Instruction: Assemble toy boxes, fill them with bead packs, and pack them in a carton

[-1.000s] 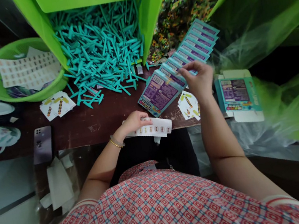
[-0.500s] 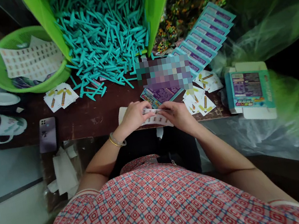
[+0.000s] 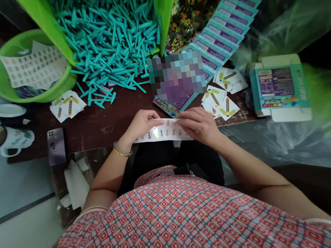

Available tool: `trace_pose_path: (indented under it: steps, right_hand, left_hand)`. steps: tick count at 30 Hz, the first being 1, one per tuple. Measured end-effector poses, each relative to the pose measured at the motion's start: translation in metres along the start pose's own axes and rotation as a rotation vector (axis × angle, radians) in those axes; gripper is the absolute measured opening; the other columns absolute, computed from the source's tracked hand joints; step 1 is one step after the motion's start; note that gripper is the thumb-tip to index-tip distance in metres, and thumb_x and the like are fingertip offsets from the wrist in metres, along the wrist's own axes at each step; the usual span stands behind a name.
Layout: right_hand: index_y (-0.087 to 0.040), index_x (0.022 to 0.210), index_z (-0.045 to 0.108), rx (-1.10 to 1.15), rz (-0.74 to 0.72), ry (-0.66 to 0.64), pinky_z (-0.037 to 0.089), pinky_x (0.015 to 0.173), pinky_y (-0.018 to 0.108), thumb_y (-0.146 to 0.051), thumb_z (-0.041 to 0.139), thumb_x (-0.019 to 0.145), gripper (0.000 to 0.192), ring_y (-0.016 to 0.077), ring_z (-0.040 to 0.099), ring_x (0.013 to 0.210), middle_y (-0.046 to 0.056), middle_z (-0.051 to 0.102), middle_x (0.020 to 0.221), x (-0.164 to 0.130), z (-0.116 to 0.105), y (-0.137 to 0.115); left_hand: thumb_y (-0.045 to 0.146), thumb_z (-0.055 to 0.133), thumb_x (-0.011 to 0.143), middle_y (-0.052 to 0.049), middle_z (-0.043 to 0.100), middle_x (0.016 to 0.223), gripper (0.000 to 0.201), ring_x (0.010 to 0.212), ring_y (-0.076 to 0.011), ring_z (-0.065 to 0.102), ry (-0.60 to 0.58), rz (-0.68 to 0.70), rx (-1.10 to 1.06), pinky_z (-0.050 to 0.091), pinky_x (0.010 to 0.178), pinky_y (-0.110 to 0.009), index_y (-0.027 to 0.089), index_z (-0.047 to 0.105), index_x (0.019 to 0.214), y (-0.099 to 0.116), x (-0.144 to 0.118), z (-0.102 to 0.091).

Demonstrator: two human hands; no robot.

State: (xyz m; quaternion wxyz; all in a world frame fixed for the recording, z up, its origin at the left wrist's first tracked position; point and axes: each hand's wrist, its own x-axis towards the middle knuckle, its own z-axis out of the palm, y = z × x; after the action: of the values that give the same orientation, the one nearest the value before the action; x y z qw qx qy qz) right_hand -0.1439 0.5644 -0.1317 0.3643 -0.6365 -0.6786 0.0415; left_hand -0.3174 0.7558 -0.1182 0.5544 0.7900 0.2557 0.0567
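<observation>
Since a second ago right hand (image 3: 199, 125) pulled back from the fanned row of cards to the sticker strip (image 3: 163, 131); half a second ago both hands already sat on it, little change since. Strip lies at near table edge (image 3: 90, 131), centre of view, just ahead of the person's lap.

Around: green bin (image 3: 164, 8) at 12 o'clock spilling teal plastic sticks (image 3: 108, 35) onto table. Green basket (image 3: 36, 93) at 10 o'clock holding sticker sheets (image 3: 34, 68). White mug (image 3: 6, 138) and saucer (image 3: 7, 110) at 9 o'clock, phone (image 3: 56, 146) face down just right of mug. Small printed cards (image 3: 68, 107) below basket; another pile of small cards (image 3: 223, 98) at 2 o'clock of the hands. Fanned row of blue-purple cards (image 3: 224, 23) runs toward 1 o'clock. Blurred patch covers a pack just beyond the hands. Blue box (image 3: 277, 87) at 3 o'clock on clear plastic sheeting (image 3: 284, 141). Paper scraps (image 3: 76, 187) at 8 o'clock, below table edge. Nothing between hands and strip.

Left hand (image 3: 141, 124): wrist with gold bangle (image 3: 121, 151), fingers curled, pinching strip's left end, thumb on top. Right hand: palm down, fingers bent, fingertips pressing on strip's right part; whether it pinches a sticker, cannot tell. Both forearms angle in from lower corners.
</observation>
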Motion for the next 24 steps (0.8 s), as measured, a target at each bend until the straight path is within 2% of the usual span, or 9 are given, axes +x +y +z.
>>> trace_pose_path:
  steps: [2,5,9,11,14,17,19,21,24]
  right_hand:
    - [-0.026,0.095,0.075,0.083,-0.04,-0.023,0.052,0.097,0.047,-0.026,0.064,0.099,0.012,0.026,0.069,0.11,0.007,0.077,0.119,-0.001,-0.006,-0.006]
    - [-0.027,0.106,0.072,0.348,0.115,0.012,0.052,0.105,0.047,-0.03,0.06,0.102,0.013,0.0253,0.066,0.121,0.007,0.07,0.133,0.002,-0.012,-0.012]
    - [-0.033,0.151,0.052,0.413,0.273,-0.011,0.051,0.111,0.049,-0.04,0.066,0.1,0.053,0.0263,0.067,0.124,0.009,0.068,0.139,0.011,-0.004,-0.01]
    - [-0.033,0.159,0.044,0.309,0.276,-0.037,0.049,0.112,0.052,-0.045,0.068,0.098,0.066,0.0283,0.067,0.122,0.009,0.073,0.131,0.013,0.003,-0.005]
    - [-0.028,0.147,0.059,0.15,0.239,-0.025,0.047,0.112,0.055,-0.051,0.076,0.091,0.062,0.033,0.063,0.128,0.012,0.07,0.137,0.012,0.008,-0.001]
    - [-0.029,0.107,0.076,0.072,0.158,-0.021,0.042,0.115,0.057,-0.041,0.071,0.095,0.017,0.0308,0.066,0.122,0.007,0.075,0.129,0.008,0.002,-0.006]
    - [-0.03,0.093,0.077,0.123,0.123,-0.024,0.04,0.117,0.057,-0.035,0.066,0.099,0.013,0.0283,0.068,0.119,0.003,0.077,0.125,0.007,-0.004,-0.012]
    - [-0.033,0.105,0.077,0.194,0.146,-0.027,0.043,0.115,0.055,-0.037,0.067,0.099,0.013,0.0284,0.066,0.124,0.003,0.074,0.133,0.01,-0.006,-0.016]
    - [-0.032,0.139,0.066,0.222,0.217,-0.039,0.05,0.109,0.051,-0.037,0.067,0.098,0.041,0.0282,0.068,0.122,0.006,0.076,0.128,0.019,0.0,-0.014]
  left_hand:
    - [0.025,0.08,0.078,-0.001,0.073,0.07,0.013,0.064,-0.0122,0.061,-0.005,-0.025,-0.004,0.044,0.063,-0.024,0.015,0.074,0.072,0.0,-0.001,-0.002]
    - [0.027,0.08,0.078,-0.001,0.073,0.071,0.015,0.064,-0.0122,0.061,-0.007,-0.025,0.01,0.045,0.064,-0.024,0.015,0.074,0.073,0.002,-0.001,-0.002]
    - [0.026,0.08,0.077,-0.001,0.073,0.071,0.013,0.065,-0.012,0.061,-0.031,-0.007,0.005,0.045,0.065,-0.024,0.015,0.075,0.073,0.009,0.0,0.004]
    - [0.025,0.08,0.076,0.0,0.073,0.071,0.012,0.065,-0.012,0.061,-0.03,-0.003,-0.001,0.045,0.065,-0.024,0.015,0.075,0.073,0.011,0.001,0.005]
    - [0.024,0.08,0.077,-0.001,0.073,0.071,0.011,0.065,-0.0119,0.06,-0.025,-0.007,-0.003,0.045,0.064,-0.024,0.015,0.075,0.073,0.01,0.001,0.002]
    - [0.024,0.08,0.077,-0.001,0.074,0.072,0.011,0.066,-0.0118,0.06,-0.021,-0.019,0.004,0.045,0.065,-0.024,0.015,0.076,0.074,0.005,0.0,-0.002]
    - [0.024,0.081,0.078,-0.002,0.074,0.072,0.012,0.066,-0.0119,0.06,-0.008,-0.03,0.008,0.044,0.066,-0.025,0.015,0.076,0.074,0.002,0.0,-0.004]
    - [0.025,0.081,0.077,-0.002,0.074,0.072,0.012,0.067,-0.0124,0.061,-0.005,-0.024,0.012,0.044,0.066,-0.025,0.015,0.076,0.073,0.002,0.001,-0.002]
    - [0.024,0.082,0.076,-0.002,0.075,0.073,0.011,0.068,-0.0125,0.062,-0.019,0.008,0.011,0.044,0.066,-0.025,0.014,0.076,0.074,0.005,0.002,0.002]
